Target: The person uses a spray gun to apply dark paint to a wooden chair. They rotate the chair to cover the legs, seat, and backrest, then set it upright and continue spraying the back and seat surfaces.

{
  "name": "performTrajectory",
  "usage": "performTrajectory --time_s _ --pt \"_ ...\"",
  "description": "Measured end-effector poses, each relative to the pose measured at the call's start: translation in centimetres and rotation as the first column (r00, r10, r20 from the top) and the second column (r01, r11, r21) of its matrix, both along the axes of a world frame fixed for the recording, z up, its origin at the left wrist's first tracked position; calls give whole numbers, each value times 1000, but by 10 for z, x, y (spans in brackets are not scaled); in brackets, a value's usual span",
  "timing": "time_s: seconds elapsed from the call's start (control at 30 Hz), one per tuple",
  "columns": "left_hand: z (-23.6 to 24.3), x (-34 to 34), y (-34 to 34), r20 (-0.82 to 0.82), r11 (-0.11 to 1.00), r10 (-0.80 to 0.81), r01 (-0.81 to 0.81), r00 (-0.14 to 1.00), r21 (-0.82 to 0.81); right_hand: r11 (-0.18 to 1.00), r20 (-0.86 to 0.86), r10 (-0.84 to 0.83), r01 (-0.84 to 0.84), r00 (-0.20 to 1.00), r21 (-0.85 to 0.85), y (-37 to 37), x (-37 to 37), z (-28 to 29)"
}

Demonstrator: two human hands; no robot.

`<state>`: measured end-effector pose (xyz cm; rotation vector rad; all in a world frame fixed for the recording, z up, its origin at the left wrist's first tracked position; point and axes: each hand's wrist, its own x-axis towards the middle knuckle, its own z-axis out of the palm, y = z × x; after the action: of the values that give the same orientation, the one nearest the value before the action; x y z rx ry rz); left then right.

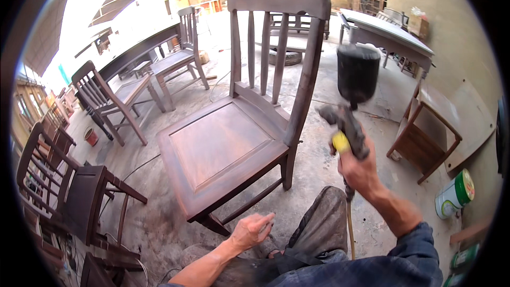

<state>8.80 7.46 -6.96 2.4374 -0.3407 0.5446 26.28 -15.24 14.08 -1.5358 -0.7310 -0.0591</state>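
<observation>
A wooden chair (pixel 223 143) with a slatted back and a square, unevenly stained seat stands at the centre, facing left. My right hand (pixel 355 167) grips a spray gun (pixel 344 130) with a yellow part, a large black cup (pixel 357 74) on top and a hose (pixel 350 223) hanging below; it is held right of the chair and slightly blurred. My left hand (pixel 252 231), empty with loosely bent fingers apart, is below the front of the seat, over my grey-trousered legs (pixel 324 223).
Dark chairs (pixel 79 202) stand at the left, greyer chairs (pixel 178 64) and a long table (pixel 133 53) behind. At the right are another table (pixel 388 37), a small cabinet (pixel 417 143), a leaning board (pixel 475 117) and a white-and-green bucket (pixel 449 199). Cables (pixel 138 165) cross the concrete floor.
</observation>
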Motion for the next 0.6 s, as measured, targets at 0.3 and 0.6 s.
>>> performTrajectory --time_s 0.3,0.6 --pt "-19 -13 -13 -208 994 -108 109 972 -6 990 209 -135 122 969 73 43 41 10" --pt "-23 -19 -10 -219 995 -93 100 971 24 986 75 -146 151 986 -66 53 14 -38"
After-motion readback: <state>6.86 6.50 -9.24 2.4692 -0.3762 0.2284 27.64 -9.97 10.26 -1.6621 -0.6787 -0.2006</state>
